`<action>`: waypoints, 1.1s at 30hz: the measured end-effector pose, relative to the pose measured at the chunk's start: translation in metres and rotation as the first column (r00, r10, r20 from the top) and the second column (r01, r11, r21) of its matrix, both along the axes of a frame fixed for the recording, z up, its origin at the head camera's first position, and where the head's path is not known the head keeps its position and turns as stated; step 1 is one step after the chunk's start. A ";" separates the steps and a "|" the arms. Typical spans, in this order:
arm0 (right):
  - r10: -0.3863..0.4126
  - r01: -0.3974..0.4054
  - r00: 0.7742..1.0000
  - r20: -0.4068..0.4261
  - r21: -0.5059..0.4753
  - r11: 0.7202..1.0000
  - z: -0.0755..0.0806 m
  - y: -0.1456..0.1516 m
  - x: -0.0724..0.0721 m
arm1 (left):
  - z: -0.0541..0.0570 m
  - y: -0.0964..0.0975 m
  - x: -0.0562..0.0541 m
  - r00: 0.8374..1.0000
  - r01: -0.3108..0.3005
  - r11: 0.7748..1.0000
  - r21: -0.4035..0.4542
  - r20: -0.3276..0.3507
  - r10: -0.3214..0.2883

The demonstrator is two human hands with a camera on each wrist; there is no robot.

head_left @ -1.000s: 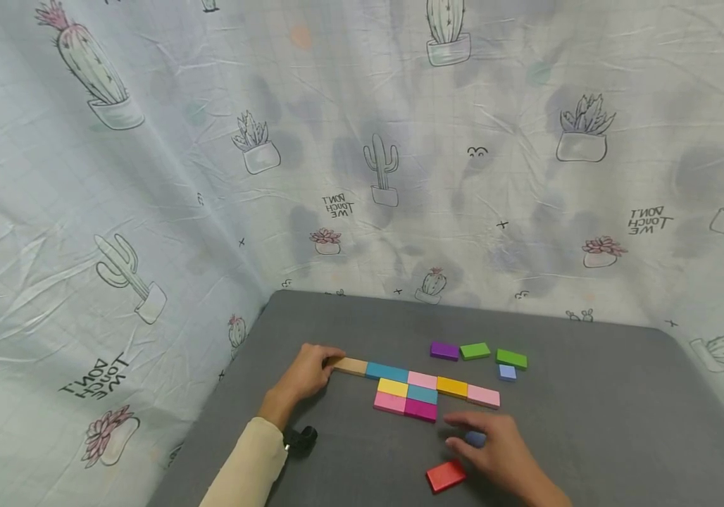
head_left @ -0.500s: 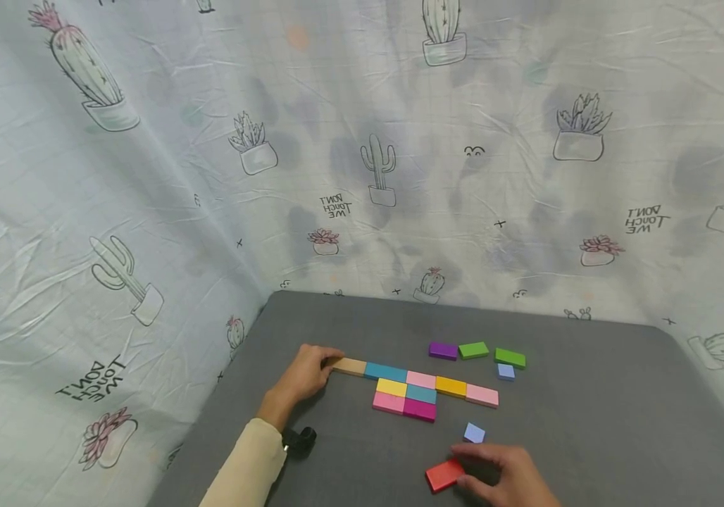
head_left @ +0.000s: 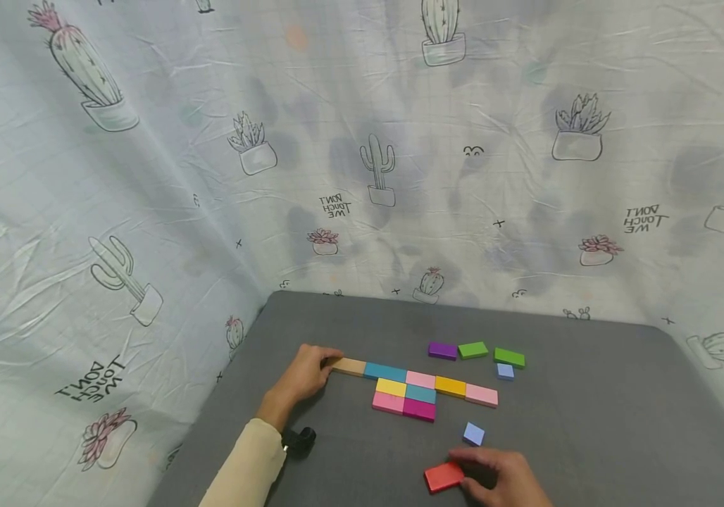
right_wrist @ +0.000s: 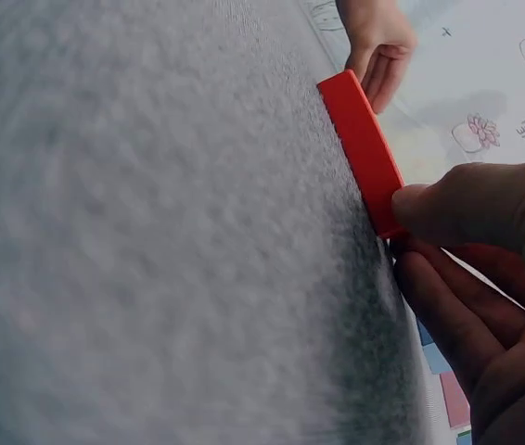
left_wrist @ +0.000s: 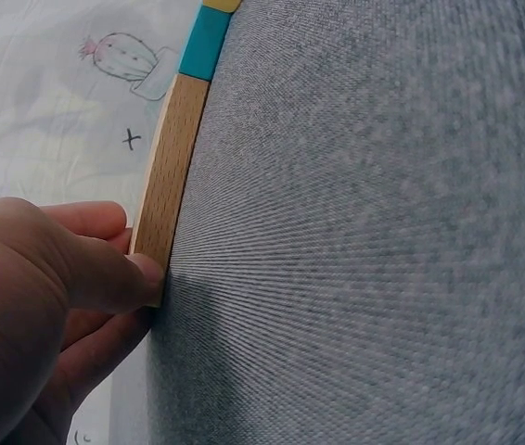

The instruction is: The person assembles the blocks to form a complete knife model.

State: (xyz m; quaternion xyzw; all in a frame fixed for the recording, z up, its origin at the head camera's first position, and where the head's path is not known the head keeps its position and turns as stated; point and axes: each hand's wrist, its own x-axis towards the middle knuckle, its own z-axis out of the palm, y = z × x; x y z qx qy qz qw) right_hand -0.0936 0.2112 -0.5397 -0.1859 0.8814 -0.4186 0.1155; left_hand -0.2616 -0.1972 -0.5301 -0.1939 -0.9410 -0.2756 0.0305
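My left hand [head_left: 307, 372] pinches the left end of a natural wood block [left_wrist: 170, 167], which lies flat at the start of a row. Touching it in that row are a teal block [head_left: 385, 372], a pink one, an orange block [head_left: 451, 386] and another pink block [head_left: 482, 396]. Below sit a yellow block [head_left: 391, 386], a second teal block [head_left: 421, 393], a pink block [head_left: 389, 403] and a magenta block [head_left: 420, 410], packed together. Near the front, my right hand [head_left: 504, 479] holds the right end of a red block [head_left: 443, 477] between thumb and fingers.
A small light blue block [head_left: 473, 434] lies just beyond the right hand. Farther back are a purple block [head_left: 442, 351], two green blocks [head_left: 472, 350] and another light blue block [head_left: 505, 372]. A cactus-print curtain [head_left: 400, 176] borders the grey table [head_left: 590, 422].
My right hand has come down from over the small light blue block, now uncovered, and taken hold of the red block, which has shifted very slightly. The left hand stays on the wood block.
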 end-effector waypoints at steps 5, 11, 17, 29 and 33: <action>-0.023 0.024 1.000 -0.006 0.014 1.000 0.001 -0.002 0.002 | -0.001 -0.001 0.000 1.000 -0.005 1.000 -0.002 0.006 0.005; -0.082 0.084 0.993 -0.089 0.019 0.996 0.011 -0.013 0.006 | -0.001 -0.002 -0.001 1.000 -0.005 1.000 -0.007 0.010 0.005; -0.229 0.233 0.964 -0.135 0.016 0.972 0.026 -0.036 0.003 | -0.001 -0.002 0.000 1.000 0.005 1.000 0.005 0.004 -0.005; -0.266 0.271 0.926 -0.268 -0.018 0.962 0.026 -0.078 -0.023 | 0.000 -0.001 0.001 1.000 0.003 1.000 0.017 0.009 -0.004; -0.221 0.222 0.921 -0.322 -0.036 0.974 0.023 -0.089 -0.032 | 0.000 -0.002 0.001 1.000 0.006 1.000 0.013 0.003 -0.006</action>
